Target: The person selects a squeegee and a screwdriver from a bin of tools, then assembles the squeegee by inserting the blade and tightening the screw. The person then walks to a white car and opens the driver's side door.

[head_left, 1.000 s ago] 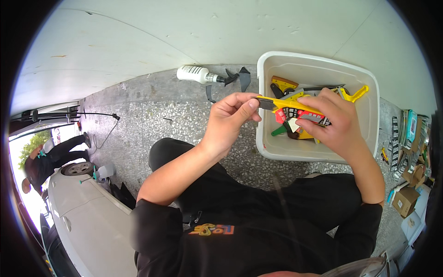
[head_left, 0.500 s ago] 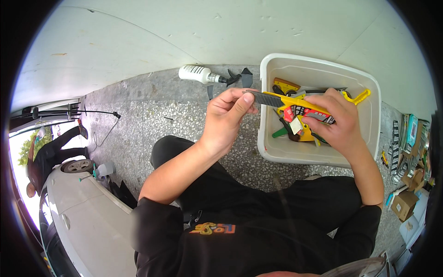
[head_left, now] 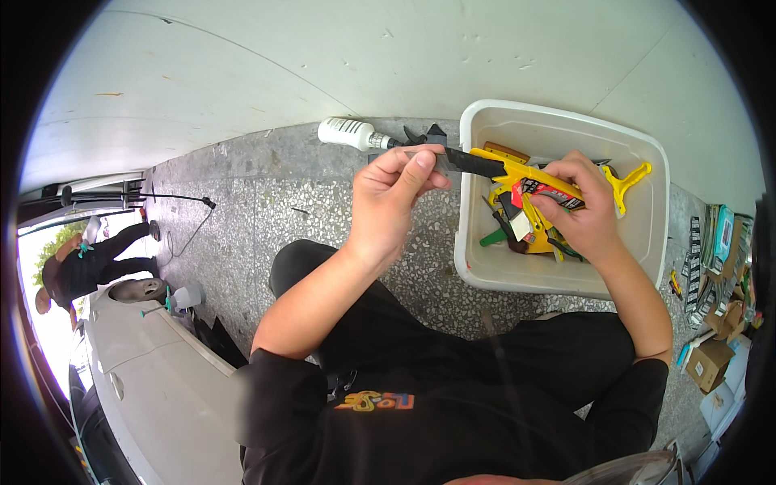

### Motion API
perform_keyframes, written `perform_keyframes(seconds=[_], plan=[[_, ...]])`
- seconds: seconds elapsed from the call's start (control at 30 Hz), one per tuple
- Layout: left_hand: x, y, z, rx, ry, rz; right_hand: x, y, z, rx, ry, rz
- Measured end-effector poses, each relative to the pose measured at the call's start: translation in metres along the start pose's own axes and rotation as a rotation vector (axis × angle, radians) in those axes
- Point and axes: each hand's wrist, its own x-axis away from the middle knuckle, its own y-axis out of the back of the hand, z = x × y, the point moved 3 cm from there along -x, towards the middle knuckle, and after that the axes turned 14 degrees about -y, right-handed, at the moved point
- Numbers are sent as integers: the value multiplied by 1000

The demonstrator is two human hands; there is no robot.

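A yellow snap-off utility knife (head_left: 540,179) with a red and black label lies across my right hand (head_left: 586,202), whose fingers are wrapped round its handle. Its long dark blade (head_left: 478,162) sticks out to the left. At the far end my left hand (head_left: 396,186) pinches a thin grey piece at the blade's tip between thumb and fingers. I cannot tell whether that piece is still joined to the blade. Both hands are over the left side of a white plastic bin (head_left: 485,271), which holds several yellow tools (head_left: 626,187) and a green-handled one (head_left: 492,238).
A white spray bottle (head_left: 346,133) lies by the wall, with dark scraps (head_left: 436,132) nearby. To the left stand a light-coloured car (head_left: 153,347) and another person (head_left: 77,271) in dark clothes. Cardboard boxes (head_left: 709,364) and packages sit at the right.
The blade has turned from grey to dark as the knife tilted, and a grey piece now shows at an angle by my left fingertips. My left hand has shifted slightly left. The other person's arm has moved.
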Motion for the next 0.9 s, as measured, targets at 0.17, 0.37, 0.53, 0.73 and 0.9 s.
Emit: perform_keyframes(seconds=[0.17,0.37,0.53,0.73,0.9], plan=[[-9,12,-10,30,-146,12,4,-9,-18,-342,-325,200],[-15,15,-28,122,-163,-104,11,-11,-38,-859,-358,229],[-7,8,-24,266,-74,-70,3,-6,-21,-970,-285,197],[2,-5,-20,193,-33,-16,6,-14,-13,-701,-534,141],[3,-4,-3,70,-8,9,5,-25,-4,-509,-570,202]])
